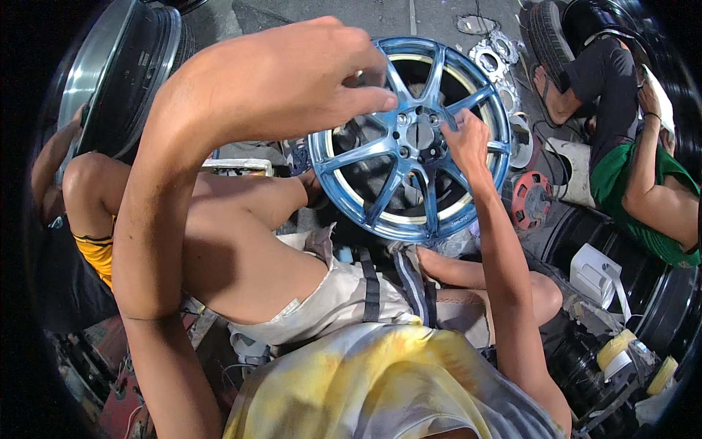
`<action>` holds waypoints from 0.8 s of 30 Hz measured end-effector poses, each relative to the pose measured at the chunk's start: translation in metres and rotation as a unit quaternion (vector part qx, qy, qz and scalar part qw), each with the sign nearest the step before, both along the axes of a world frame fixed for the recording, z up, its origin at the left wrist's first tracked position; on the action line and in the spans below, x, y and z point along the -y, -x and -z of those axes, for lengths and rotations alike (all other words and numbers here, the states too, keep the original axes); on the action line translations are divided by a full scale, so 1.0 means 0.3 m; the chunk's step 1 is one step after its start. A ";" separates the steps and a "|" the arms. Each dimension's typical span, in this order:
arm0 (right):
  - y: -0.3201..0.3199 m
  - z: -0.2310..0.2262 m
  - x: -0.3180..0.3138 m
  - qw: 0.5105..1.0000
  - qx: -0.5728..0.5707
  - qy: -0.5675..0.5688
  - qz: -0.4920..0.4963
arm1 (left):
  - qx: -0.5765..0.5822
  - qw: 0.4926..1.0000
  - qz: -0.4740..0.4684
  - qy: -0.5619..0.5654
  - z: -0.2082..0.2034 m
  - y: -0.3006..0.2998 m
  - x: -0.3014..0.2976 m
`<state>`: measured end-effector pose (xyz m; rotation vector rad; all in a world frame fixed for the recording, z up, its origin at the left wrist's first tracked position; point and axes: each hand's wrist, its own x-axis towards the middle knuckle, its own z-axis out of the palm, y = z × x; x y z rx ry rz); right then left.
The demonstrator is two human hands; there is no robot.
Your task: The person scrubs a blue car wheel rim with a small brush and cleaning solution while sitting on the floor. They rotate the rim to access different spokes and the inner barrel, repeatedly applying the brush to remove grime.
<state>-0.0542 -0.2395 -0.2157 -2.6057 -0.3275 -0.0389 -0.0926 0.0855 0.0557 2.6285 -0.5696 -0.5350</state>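
A blue multi-spoke car wheel rim (373,151) with a pale inner ring lies face up in front of my crossed legs. My left hand (333,69) is raised over its far left part, wrist bent. Its fingers curl inward and the thumb points at the hub (420,135); the fingertips are partly hidden. Beside the hub, on the right, my right hand (468,139) sits low over a spoke with thumb and fingers drawn together. Anything in either hand's fingers is too small or hidden to make out.
At the left a person's hand (75,126) touches a large silver rim (99,62). On the right sits another person in a green shirt (640,201), holding a white cloth (656,99). A red round object (531,200), metal rings (488,60) and a white jug (594,274) lie nearby.
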 end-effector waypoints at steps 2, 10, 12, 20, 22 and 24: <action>-0.011 0.005 0.000 1.000 0.008 -0.014 -0.002 | 0.012 1.000 0.010 0.010 -0.003 -0.001 0.002; -0.040 -0.001 -0.008 0.999 -0.023 0.027 -0.020 | 0.001 0.999 -0.028 -0.022 -0.014 0.015 -0.008; -0.053 -0.009 -0.010 0.997 -0.017 0.005 -0.079 | -0.018 1.000 -0.017 -0.015 -0.014 0.009 -0.011; -0.058 -0.034 -0.007 0.996 -0.026 -0.006 -0.087 | 0.048 0.999 -0.007 -0.007 -0.012 0.018 -0.019; -0.043 -0.039 -0.003 0.998 -0.042 0.031 -0.044 | -0.011 1.000 -0.009 -0.007 -0.010 0.009 -0.015; -0.031 -0.040 0.000 0.990 -0.099 0.102 -0.002 | -0.016 1.000 -0.013 -0.017 -0.008 0.010 -0.018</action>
